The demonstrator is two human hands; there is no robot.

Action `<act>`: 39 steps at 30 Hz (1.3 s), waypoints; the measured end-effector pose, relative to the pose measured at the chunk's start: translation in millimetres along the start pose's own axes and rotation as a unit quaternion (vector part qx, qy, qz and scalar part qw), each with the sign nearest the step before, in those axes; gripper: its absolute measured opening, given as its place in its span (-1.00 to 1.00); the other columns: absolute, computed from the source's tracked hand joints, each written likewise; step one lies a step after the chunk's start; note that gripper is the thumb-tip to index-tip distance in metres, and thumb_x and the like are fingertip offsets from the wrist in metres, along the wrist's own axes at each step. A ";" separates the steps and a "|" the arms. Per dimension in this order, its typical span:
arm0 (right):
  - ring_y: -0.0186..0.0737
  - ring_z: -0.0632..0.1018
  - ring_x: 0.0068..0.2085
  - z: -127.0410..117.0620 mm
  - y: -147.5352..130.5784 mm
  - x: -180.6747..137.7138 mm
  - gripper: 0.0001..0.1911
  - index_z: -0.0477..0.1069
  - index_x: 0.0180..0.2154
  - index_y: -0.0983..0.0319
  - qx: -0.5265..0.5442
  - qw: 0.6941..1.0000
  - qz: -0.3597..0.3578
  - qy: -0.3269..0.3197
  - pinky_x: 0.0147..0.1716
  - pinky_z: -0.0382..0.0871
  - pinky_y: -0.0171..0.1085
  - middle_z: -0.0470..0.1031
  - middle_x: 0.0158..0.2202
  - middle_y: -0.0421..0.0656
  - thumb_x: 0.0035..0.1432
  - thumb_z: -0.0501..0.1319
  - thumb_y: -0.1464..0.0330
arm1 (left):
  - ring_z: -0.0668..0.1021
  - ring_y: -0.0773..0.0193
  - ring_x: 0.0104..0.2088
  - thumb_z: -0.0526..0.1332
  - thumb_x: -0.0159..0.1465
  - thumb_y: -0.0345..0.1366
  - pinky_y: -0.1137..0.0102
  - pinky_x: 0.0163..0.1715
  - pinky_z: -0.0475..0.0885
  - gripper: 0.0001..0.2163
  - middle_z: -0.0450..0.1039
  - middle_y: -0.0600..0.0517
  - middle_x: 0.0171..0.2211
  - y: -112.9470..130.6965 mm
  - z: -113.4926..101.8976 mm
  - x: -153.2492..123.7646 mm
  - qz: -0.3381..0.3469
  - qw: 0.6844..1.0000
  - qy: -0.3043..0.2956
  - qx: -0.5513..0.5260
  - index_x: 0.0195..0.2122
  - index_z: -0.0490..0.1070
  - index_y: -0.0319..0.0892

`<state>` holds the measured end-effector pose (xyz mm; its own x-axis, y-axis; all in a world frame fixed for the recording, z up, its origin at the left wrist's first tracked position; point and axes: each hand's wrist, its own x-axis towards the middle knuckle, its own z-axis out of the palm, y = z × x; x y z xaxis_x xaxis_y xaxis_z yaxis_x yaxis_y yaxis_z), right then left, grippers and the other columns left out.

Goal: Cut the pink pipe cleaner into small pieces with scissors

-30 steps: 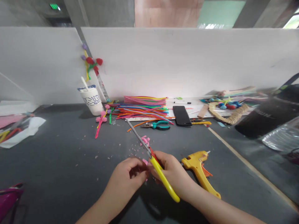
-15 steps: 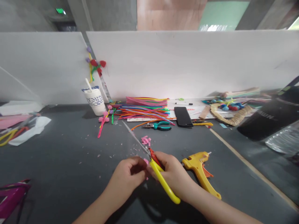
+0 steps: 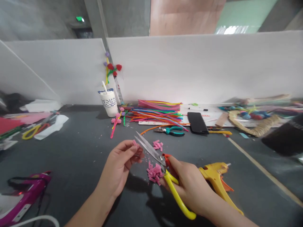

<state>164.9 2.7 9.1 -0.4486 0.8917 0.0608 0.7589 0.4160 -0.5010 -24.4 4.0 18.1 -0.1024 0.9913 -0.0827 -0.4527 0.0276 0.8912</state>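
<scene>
My right hand (image 3: 189, 181) is closed round the yellow and red handles of a pair of scissors (image 3: 151, 150), whose blades stand slightly apart and point to the upper left. Left of the blades, my left hand (image 3: 120, 164) pinches a short piece of pink pipe cleaner (image 3: 134, 143) between thumb and forefinger. Below the scissors lies a heap of cut pink pieces (image 3: 155, 172), close to my right fingers. A smaller pile of pink pieces (image 3: 157, 145) sits beyond the blades.
A yellow glue gun (image 3: 216, 176) lies right of my right hand. Further back are pliers (image 3: 171, 130), a phone (image 3: 198, 122), a bundle of pipe cleaners (image 3: 158, 110) and a white cup (image 3: 109, 102). A purple device (image 3: 30, 192) lies at lower left.
My left hand has moved left and up with a pink piece, away from the scissors. The pink heap under the scissors now shows. The view has shifted left.
</scene>
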 end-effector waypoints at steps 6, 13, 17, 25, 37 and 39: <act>-0.22 0.41 -0.56 9.9 4.4 -1.0 -0.71 0.18 -0.36 0.20 -0.103 0.992 -0.062 0.038 -0.58 0.02 -0.34 0.40 -0.55 -0.19 0.10 0.02 0.10 | 0.48 0.44 -0.49 0.23 0.08 -0.42 0.56 -0.42 0.41 -0.96 0.47 0.10 -0.50 0.5 0.8 -3.9 0.030 0.999 -0.004 -0.036 -0.43 0.46 -0.19; -0.19 0.44 -0.55 14.6 7.9 -3.1 -0.69 0.18 -0.32 0.21 -0.134 0.986 -0.082 0.051 -0.59 0.05 -0.33 0.42 -0.54 -0.18 0.09 0.02 0.09 | 0.48 0.48 -0.49 0.21 0.08 -0.47 0.62 -0.41 0.39 -0.91 0.48 0.14 -0.51 0.1 1.5 -5.0 0.044 0.998 -0.018 -0.051 -0.46 0.48 -0.16; -0.18 0.45 -0.55 14.0 8.3 -3.6 -0.69 0.18 -0.31 0.21 -0.139 0.985 -0.082 0.059 -0.59 0.06 -0.32 0.42 -0.55 -0.19 0.09 0.03 0.09 | 0.48 0.48 -0.48 0.22 0.08 -0.46 0.60 -0.38 0.40 -0.92 0.48 0.13 -0.50 0.7 0.6 -3.7 0.051 0.998 -0.015 -0.042 -0.45 0.48 -0.17; -0.18 0.44 -0.59 13.7 8.2 -3.9 -0.65 0.20 -0.31 0.22 -0.165 0.976 -0.105 0.091 -0.61 0.06 -0.32 0.41 -0.59 -0.20 0.10 0.00 0.06 | 0.48 0.48 -0.46 0.20 0.10 -0.48 0.61 -0.39 0.39 -0.89 0.48 0.14 -0.50 2.5 1.2 -4.3 0.053 0.997 -0.026 -0.045 -0.44 0.48 -0.16; -0.16 0.44 -0.62 14.4 8.0 -4.8 -0.72 0.17 -0.39 0.20 -0.188 0.972 -0.108 0.089 -0.63 0.03 -0.30 0.39 -0.62 -0.21 0.09 0.02 0.11 | 0.47 0.50 -0.47 0.20 0.10 -0.48 0.62 -0.39 0.39 -0.90 0.47 0.15 -0.50 3.4 2.8 -6.2 0.039 0.997 -0.030 -0.057 -0.44 0.48 -0.16; -0.16 0.44 -0.62 14.2 7.9 -4.6 -0.73 0.17 -0.38 0.20 -0.190 0.972 -0.109 0.091 -0.63 0.03 -0.31 0.40 -0.62 -0.21 0.09 0.02 0.12 | 0.47 0.49 -0.48 0.20 0.11 -0.48 0.62 -0.40 0.39 -0.90 0.47 0.14 -0.51 3.2 2.4 -6.0 0.037 0.997 -0.029 -0.056 -0.45 0.48 -0.17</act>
<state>166.2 -0.7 -7.4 -0.5535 0.7778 0.2978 0.7904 0.6033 -0.1067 -23.1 -1.6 22.5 -0.0894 0.9959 0.0113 -0.5423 -0.0582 0.8382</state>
